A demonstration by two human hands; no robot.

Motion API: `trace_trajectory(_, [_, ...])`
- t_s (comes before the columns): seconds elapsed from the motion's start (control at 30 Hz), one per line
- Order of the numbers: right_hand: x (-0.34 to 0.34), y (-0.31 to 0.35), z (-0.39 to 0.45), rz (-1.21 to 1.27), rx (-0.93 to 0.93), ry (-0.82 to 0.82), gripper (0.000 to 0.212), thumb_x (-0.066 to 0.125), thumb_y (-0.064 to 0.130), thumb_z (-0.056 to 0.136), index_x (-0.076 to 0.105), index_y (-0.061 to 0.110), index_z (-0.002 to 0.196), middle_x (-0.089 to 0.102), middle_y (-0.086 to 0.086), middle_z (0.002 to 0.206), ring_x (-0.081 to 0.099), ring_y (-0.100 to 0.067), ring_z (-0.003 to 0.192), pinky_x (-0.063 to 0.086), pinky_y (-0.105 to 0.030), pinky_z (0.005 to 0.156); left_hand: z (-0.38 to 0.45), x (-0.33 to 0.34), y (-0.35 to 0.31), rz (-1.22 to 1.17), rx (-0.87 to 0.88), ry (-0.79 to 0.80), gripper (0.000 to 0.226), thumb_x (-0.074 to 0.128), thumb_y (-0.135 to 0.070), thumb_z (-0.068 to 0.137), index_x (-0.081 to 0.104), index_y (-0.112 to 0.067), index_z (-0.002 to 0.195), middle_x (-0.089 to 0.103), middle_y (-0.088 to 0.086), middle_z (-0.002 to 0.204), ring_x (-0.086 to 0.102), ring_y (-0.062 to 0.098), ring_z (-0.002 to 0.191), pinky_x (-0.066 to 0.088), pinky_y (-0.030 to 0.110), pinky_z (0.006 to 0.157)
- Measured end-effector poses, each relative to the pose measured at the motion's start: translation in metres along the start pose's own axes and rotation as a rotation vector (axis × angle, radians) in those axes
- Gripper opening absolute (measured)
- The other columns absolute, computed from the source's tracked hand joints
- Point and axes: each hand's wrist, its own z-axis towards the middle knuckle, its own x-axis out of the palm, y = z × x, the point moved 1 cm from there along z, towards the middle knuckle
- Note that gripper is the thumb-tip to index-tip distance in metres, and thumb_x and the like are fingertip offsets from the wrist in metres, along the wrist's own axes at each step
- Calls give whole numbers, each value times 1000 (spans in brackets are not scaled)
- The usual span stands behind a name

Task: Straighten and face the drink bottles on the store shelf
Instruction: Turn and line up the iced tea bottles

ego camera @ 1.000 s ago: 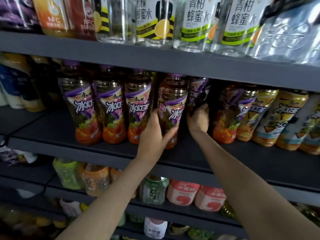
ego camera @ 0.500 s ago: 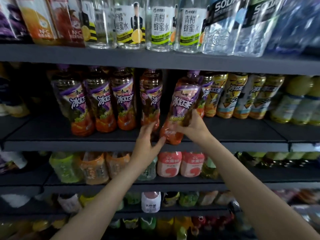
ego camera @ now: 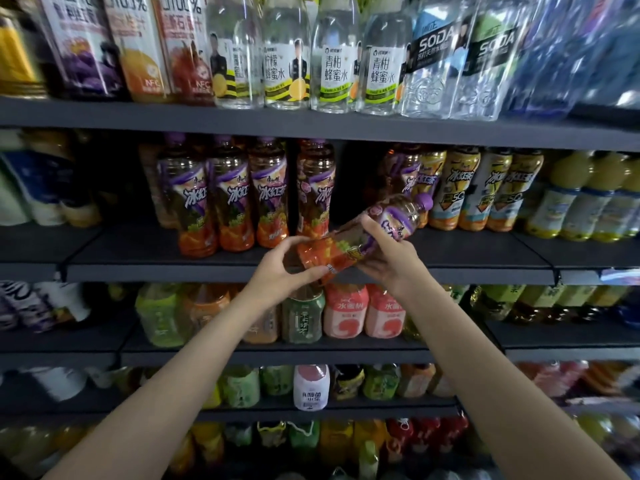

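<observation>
Both hands are gripping a purple-capped tea bottle [ego camera: 363,237] off the dark shelf [ego camera: 450,251]: the left hand [ego camera: 280,268] is curling round its base, the right hand [ego camera: 388,258] its middle, cap tilting toward two o'clock.

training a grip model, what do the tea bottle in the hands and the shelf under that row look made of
Tea bottle: looks like clear, glossy plastic, since the brown drink shows through above a printed film label, with a purple cap. Shelf: dark grey and matte, probably painted metal, judging by its thin straight front lip; the look leaves that open.
</observation>
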Motion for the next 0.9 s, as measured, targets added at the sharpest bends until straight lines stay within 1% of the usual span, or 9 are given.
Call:
trace_trajectory(0.13, [4, 4, -2, -128, -52, -66, 53, 81, 38, 70, 63, 7, 108, 71, -9, 98, 69, -22, 88, 57, -27, 57, 0, -1, -8, 131, -29, 143, 66, 77, -35, 71, 43, -27, 127, 53, -10, 118, 54, 5, 105, 43, 11, 80])
trace_trajectory(0.27, [10, 10, -4, -299, -87, -76, 66, 83, 52, 61, 61, 10, 107, 70, -7, 100, 66, -25, 92, 56, -41, 83, 2, 10, -11, 266, -32, 195, 71, 78, -37, 71, 42, -22, 131, 56, -8, 114, 57, 8, 102, 46, 21, 86])
trace_trajectory(0.33, [7, 13, -6, -296, -59, -11, 69, 78, 56, 65, 57, 9, 111, 66, -7, 102, 64, -23, 91, 56, -38, 79, 3, 9, -10, 68, -107, 239, 53, 73, -34, 75, 52, -20, 122, 62, -7, 111, 61, 9, 100, 49, 24, 89])
trace_trajectory(0.4, [2, 19, -10, -212, -39, 64, 50, 69, 52, 78, 55, 12, 105, 62, -8, 100, 63, -22, 90, 55, -31, 71, 1, 4, -12, -209, -237, 270, 32, 67, -32, 79, 60, -23, 108, 66, -1, 110, 63, 13, 101, 51, 31, 90])
trace_trajectory(0.5, [-3, 24, -10, -119, -38, 108, 39, 63, 47, 85, 58, 12, 102, 64, -9, 106, 64, -22, 96, 54, -28, 72, 1, -5, -8, -324, -287, 280, 26, 65, -27, 78, 61, -22, 104, 68, 0, 105, 65, 13, 97, 55, 28, 80])
trace_trajectory(0.57, [1, 24, -10, -132, -74, 118, 46, 66, 44, 84, 57, 10, 114, 67, -8, 109, 65, -21, 98, 54, -27, 72, 0, -8, -9, -236, -228, 278, 25, 70, -21, 80, 60, -25, 103, 69, -6, 98, 65, 11, 94, 53, 20, 75])
trace_trajectory(0.63, [6, 23, -9, -139, -94, 119, 53, 71, 41, 80, 57, 9, 120, 69, -7, 108, 67, -20, 98, 56, -31, 78, 0, -9, -12, 4, -128, 229, 43, 77, -22, 75, 53, -30, 110, 64, -13, 101, 61, 7, 95, 48, 15, 76])
trace_trajectory(0.73, [9, 22, -8, -41, -100, 55, 64, 79, 40, 72, 53, 8, 122, 68, -8, 110, 67, -22, 98, 56, -39, 86, 0, -6, -11, 327, 48, 57, 72, 82, -26, 68, 43, -29, 128, 50, -11, 117, 50, 9, 107, 44, 24, 90])
trace_trajectory(0.9, [9, 23, -10, -6, -192, 17, 64, 83, 31, 67, 56, 10, 121, 70, -7, 108, 68, -19, 95, 57, -38, 84, -2, -4, -2, 464, 198, -19, 77, 82, -26, 68, 39, -25, 132, 41, -13, 123, 42, 11, 120, 38, 34, 103])
